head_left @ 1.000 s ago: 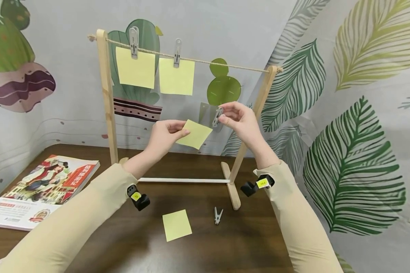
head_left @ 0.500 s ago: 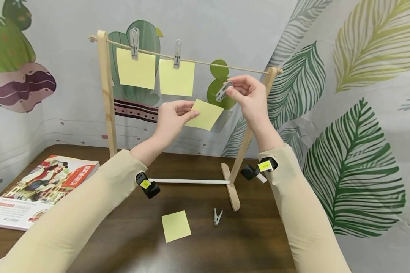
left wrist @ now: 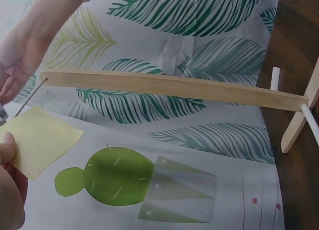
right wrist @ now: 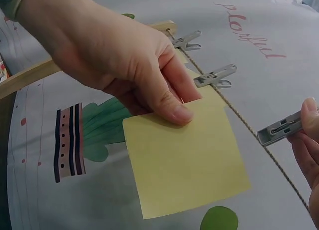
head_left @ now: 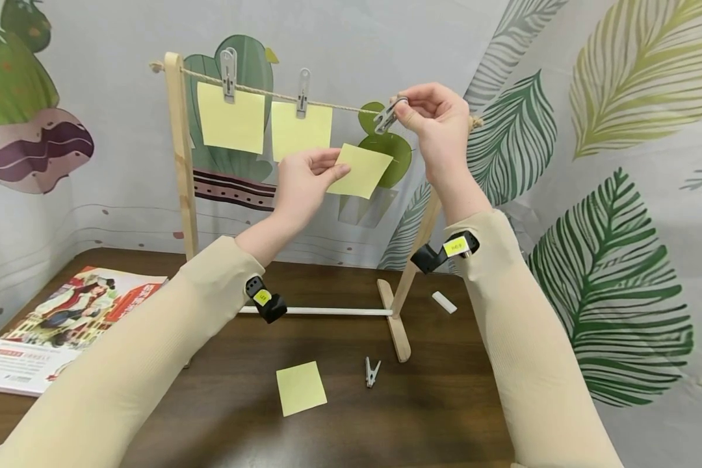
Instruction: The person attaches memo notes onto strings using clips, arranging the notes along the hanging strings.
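My left hand (head_left: 311,185) pinches a yellow sticky note (head_left: 363,170) by its left edge, between thumb and fingers, a little below the rope (head_left: 351,108). Higher and to the right, my right hand (head_left: 441,127) holds a grey clothespin (head_left: 387,116) by its handle end. In the right wrist view the clothespin's tip (right wrist: 269,135) overlaps the rope. Two more yellow notes hang from the line, a left one (head_left: 231,120) and a right one (head_left: 300,130), each under its own clothespin. The note in my left hand hangs apart from the held clothespin.
The rope runs between two wooden posts, the left one (head_left: 181,156) and the right one (head_left: 415,260), joined by a white rod (head_left: 333,311). On the table lie a loose sticky note (head_left: 301,389), a clothespin (head_left: 372,372), a white stick (head_left: 444,302) and a magazine (head_left: 64,331).
Both hands have risen toward the rope and shifted right, the left carrying the sticky note and the right the clothespin. The white stick on the table has come into full view.
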Motion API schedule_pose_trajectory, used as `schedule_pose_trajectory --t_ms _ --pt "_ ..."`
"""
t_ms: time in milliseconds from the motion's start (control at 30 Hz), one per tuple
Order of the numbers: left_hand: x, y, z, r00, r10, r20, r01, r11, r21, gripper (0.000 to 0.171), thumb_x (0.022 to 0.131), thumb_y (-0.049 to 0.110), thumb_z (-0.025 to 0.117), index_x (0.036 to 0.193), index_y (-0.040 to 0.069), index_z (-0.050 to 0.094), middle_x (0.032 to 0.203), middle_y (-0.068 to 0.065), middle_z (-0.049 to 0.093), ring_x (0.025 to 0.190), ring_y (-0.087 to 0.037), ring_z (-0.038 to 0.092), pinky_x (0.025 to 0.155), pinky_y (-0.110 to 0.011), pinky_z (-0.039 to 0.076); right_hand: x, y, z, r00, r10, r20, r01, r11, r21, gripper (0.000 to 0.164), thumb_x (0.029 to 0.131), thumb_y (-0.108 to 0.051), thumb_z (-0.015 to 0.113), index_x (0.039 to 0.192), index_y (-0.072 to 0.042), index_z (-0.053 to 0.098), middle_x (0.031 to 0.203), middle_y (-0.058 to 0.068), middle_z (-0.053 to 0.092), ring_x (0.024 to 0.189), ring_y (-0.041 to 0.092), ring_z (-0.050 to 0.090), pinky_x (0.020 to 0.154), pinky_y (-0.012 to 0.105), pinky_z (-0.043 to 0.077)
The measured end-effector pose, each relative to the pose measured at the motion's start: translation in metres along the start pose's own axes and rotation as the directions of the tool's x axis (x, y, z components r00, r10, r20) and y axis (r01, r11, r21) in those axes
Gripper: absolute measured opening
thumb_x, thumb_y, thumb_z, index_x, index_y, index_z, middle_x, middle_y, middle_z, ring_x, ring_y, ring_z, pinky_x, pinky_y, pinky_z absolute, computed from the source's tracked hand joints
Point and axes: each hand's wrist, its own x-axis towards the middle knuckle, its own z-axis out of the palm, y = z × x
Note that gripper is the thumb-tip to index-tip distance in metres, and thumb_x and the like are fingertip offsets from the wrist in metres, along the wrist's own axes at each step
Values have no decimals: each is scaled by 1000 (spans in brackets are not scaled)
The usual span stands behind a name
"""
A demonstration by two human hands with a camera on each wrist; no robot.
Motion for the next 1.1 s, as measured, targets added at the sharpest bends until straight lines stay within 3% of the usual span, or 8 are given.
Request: schedule_pose_trajectory --t_ms 133,233,367,633,1100 --pt "7 3 0 1000 3 -28 -4 1000 -15 36 87 15 75 119 -1 68 112 -18 72 105 -23 69 91 -25 53 12 -5 5 998 59 -19 -59 998 31 21 80 15 70 74 -6 71 73 2 72 69 12 66 73 21 54" --pt "11 4 -1 999 -2 -50 1 1000 -15 36 87 15 75 119 -1 68 113 -18 71 105 -23 69 92 -25 53 19 -7 9 998 54 -14 -54 998 15 21 81 14 70 73 -6 71 74 4 72 69 12 65 76 23 54" --pt "16 4 -1 997 -41 -65 38 998 -42 37 87 14 75 120 0 68 116 -17 70 108 -22 67 92 -25 52 25 -9 14 999 47 5 -47 999 -23 22 81 10 72 71 -9 71 70 1 70 68 11 63 77 23 53" --pt "21 2 0 991 -111 -72 100 986 -134 38 87 14 74 121 -1 67 118 -17 70 109 -19 66 90 -26 52 31 -11 21 994 112 14 -110 989 -98 21 82 7 72 70 -10 71 66 -3 68 68 11 62 76 23 52" --pt "22 -1 3 990 -114 -79 105 988 -114 38 88 14 74 122 -1 66 119 -17 69 108 -19 65 91 -25 52 33 -7 24 975 220 21 -211 954 -213 20 84 3 71 73 -13 71 68 -5 68 71 8 61 77 22 49"
